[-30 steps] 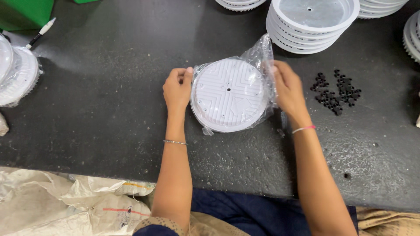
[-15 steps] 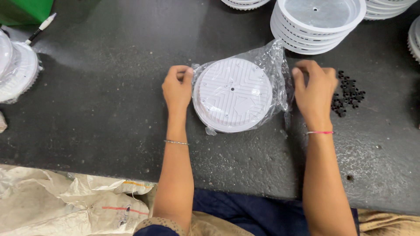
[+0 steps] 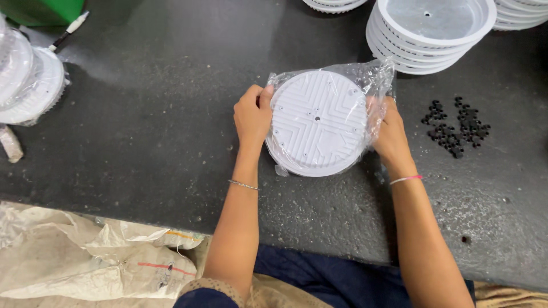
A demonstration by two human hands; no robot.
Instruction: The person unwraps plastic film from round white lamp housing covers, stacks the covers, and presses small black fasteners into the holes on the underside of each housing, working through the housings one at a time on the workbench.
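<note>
A stack of white trays (image 3: 429, 35) is seen just behind, black bits (image 3: 456, 124) to the right, bagged discs (image 3: 25, 85) far left. The white ribbed disc (image 3: 317, 122), in a clear bag (image 3: 381, 80), is gripped btwn left hand (image 3: 253, 117) and right hand (image 3: 388, 132), fingers curled on opposite edges, on the dark table (image 3: 142, 131).

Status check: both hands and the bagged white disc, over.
Left hand grips the bagged white disc at its left edge. Right hand holds the clear bag on the right. Black small parts lie apart, clear.
</note>
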